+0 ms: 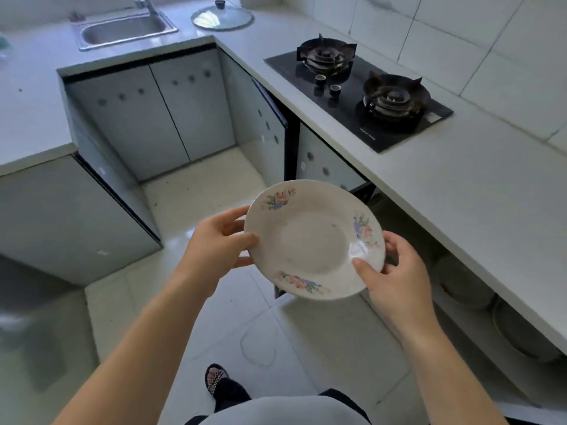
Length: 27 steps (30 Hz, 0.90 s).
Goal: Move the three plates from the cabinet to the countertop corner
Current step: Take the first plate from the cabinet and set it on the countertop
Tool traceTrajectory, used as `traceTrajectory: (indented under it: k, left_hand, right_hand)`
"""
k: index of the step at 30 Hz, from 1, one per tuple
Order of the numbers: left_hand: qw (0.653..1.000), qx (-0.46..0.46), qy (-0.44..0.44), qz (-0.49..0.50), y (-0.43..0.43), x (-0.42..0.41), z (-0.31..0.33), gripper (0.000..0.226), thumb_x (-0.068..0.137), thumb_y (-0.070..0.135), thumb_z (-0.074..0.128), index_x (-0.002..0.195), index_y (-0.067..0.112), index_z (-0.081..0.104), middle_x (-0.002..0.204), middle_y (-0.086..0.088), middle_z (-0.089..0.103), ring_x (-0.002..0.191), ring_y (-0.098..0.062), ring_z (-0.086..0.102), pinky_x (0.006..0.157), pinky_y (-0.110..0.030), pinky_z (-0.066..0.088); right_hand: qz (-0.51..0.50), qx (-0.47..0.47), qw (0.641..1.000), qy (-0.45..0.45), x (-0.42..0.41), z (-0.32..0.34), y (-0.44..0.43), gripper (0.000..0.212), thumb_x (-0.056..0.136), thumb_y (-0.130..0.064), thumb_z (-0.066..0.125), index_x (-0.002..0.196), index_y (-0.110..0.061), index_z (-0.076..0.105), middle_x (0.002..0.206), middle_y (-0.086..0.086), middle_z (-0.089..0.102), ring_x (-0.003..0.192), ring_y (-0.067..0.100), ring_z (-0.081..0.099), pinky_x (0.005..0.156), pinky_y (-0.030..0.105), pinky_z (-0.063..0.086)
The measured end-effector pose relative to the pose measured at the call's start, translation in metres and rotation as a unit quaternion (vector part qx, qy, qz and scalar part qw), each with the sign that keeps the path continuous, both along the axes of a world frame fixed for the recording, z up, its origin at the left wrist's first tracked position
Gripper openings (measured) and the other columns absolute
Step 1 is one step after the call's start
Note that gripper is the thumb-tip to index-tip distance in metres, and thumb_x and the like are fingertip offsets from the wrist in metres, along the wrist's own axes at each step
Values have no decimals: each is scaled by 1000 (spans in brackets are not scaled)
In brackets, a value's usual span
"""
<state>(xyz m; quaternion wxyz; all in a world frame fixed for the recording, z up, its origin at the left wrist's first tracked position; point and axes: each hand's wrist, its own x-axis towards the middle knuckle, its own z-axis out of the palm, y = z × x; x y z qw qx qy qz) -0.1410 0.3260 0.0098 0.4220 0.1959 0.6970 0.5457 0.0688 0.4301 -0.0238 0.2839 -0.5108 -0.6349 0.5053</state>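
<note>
At the far left of the back run, a steel sink (125, 30) is let into the white stone surface (460, 191). A round glass lid with a black knob (222, 16) lies near the far corner where the two runs meet. Lower down, the left hand (221, 240) pinches the left rim of the white china plate with pink-and-blue flower sprays (310, 240) — thumb on top, fingers beneath. The plate is in the air over the floor tiles, off the surface's front edge and tilted a little. The right hand (395, 271) clamps the near right rim the same way, so both grips are closed on the plate. Further right, a black two-burner gas hob (359, 93) sits in the surface. Below the front edge, pale stacked dishes (463, 286) show dimly in the open cabinet.

This looks like the carry of one plate toward the corner. To do it well, level the plate and lift it above the front edge before swinging left. Set it flat on bare surface beside the lid — not against it — and loosen both grips only once it rests.
</note>
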Motion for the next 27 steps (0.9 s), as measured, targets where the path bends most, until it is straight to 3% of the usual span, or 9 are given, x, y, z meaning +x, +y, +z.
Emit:
traceTrajectory:
  k: [4,9,14,17,20,27]
  left_hand:
    - [998,21,-10,65,-41,-64,6,46,80,-8,58,114,22,65,96,1,74,75,-10,70,56,-20,54]
    - [989,46,-1,141,-96,-148,10,46,80,-8,58,115,21,64,94,4,74,72,-8,69,55,-20,54]
    - [977,53,13,206,-148,-218,10,45,83,-6,58,114,26,62,102,4,72,87,-15,68,60,-23,57]
    - [970,51,1,239,-172,-248,6,45,83,-5,60,118,23,61,104,4,72,89,-14,69,59,-23,56]
    - [964,70,-18,255,-183,-271,3,44,84,-4,60,118,23,61,102,4,73,83,-12,71,59,-23,56]
    - [962,89,-22,258,-159,-326,5,39,84,-2,61,109,29,63,99,2,74,82,-15,71,63,-26,59]
  right_hand:
    - [56,18,998,25,-76,15,-19,47,77,-10,72,113,-31,50,104,-17,60,96,11,63,77,28,55]
    - [137,46,989,38,-182,29,-44,44,78,-10,72,108,-34,50,101,-19,60,87,10,66,75,31,57]
    - [194,49,979,41,-276,26,-77,48,78,-12,72,117,-28,50,103,-18,59,76,7,67,68,25,58]
    - [228,49,972,33,-315,21,-90,45,78,-11,71,113,-29,50,99,-20,58,70,-4,65,59,19,56]
    - [254,54,965,33,-343,19,-93,42,79,-8,70,107,-31,49,95,-20,57,65,-6,63,54,13,53]
    - [258,46,964,36,-403,23,-59,42,78,-8,70,109,-31,54,94,-23,60,64,5,67,53,13,52]
